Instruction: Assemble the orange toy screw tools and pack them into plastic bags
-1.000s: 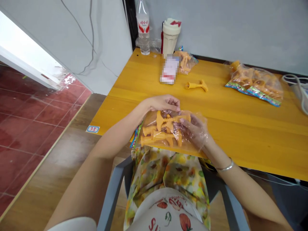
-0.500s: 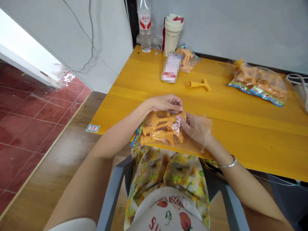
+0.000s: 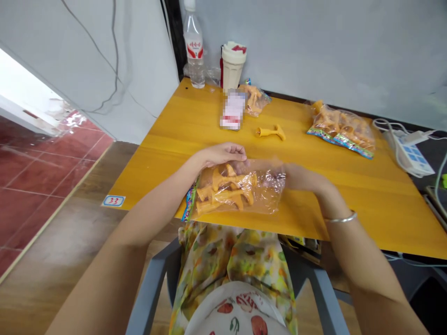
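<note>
A clear plastic bag (image 3: 268,197) with a colourful printed strip lies at the table's front edge, over my lap. Several orange plastic T-handled pieces (image 3: 223,197) are inside it. My left hand (image 3: 226,153) is at the bag's upper edge, fingers curled closed on the film. At the bag's right end is my right hand (image 3: 284,174), smeared by motion; its fingers are partly behind or under the shiny film, so their grip is unclear. Beyond the hands, one loose orange T-handled piece (image 3: 271,132) lies on the table.
At the back left stand a water bottle (image 3: 194,51) and a cream cup (image 3: 233,65), with a blurred-out phone (image 3: 233,110) before them. A small bag (image 3: 255,100) and a larger bag (image 3: 344,128) hold orange pieces. A power strip (image 3: 412,156) with cables sits right.
My right hand has pulled back to the right, away from the orange pieces, and the bag's right end is more spread out. My left hand stays at the upper edge. The view has shifted right.
</note>
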Action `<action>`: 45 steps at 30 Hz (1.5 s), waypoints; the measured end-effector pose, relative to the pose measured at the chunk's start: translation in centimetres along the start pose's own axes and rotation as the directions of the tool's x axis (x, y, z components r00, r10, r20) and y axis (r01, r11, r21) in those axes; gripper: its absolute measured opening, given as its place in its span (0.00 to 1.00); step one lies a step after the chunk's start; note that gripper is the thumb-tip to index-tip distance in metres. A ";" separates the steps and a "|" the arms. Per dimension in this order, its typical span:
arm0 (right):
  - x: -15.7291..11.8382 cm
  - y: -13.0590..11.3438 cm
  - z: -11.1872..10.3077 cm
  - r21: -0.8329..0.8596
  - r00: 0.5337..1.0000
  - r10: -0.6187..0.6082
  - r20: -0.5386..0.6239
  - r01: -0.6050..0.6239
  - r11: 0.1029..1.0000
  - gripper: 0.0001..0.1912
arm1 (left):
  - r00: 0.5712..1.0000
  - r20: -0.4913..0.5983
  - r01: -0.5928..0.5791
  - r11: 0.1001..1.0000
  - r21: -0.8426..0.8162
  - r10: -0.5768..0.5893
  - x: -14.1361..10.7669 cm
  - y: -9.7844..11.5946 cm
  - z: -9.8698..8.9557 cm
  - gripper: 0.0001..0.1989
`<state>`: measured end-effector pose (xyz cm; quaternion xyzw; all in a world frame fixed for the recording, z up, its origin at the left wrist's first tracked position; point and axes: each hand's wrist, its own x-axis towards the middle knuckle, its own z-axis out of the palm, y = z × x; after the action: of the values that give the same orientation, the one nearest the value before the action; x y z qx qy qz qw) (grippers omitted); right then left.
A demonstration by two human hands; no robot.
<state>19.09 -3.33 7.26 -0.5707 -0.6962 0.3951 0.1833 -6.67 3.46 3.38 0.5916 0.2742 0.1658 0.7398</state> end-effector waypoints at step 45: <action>-3.5 1.4 6.7 0.806 0.889 0.191 -0.416 0.263 0.531 0.23 | 0.994 -0.094 -0.064 0.997 -0.042 0.059 0.4 -0.5 0.2 0.09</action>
<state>16.24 -8.86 2.70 -0.4701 -0.3646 0.5320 0.6025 -6.29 3.40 2.85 0.5746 0.2861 0.2219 0.7340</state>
